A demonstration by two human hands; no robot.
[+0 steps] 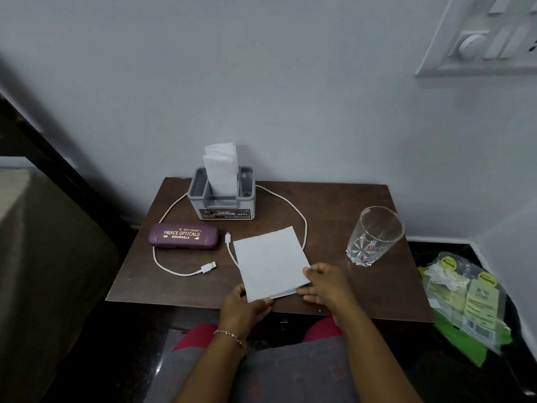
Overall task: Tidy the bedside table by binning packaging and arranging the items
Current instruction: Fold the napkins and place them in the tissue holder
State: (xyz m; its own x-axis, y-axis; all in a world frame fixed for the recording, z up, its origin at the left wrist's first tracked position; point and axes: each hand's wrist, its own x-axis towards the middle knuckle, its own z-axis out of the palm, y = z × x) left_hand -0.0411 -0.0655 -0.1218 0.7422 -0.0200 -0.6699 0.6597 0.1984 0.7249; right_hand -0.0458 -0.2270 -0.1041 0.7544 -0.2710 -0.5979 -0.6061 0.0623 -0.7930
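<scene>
A folded white tissue (268, 261) lies flat near the front of the brown bedside table (334, 205). My left hand (242, 305) pinches its near left corner and my right hand (322, 282) holds its near right edge. Behind it stands a grey tissue holder (222, 200) with white tissues sticking up. A maroon spectacle case (183, 236) lies at the left. A white USB cable (302, 222) loops around the holder and case, partly under the tissue. An empty glass (373, 235) stands at the right.
A dark bin (511, 303) on the floor at the right holds clear plastic packaging (467, 298) with green labels. A bed (43, 257) is at the left. The wall runs close behind the table, with a switch panel (488, 39) at the upper right.
</scene>
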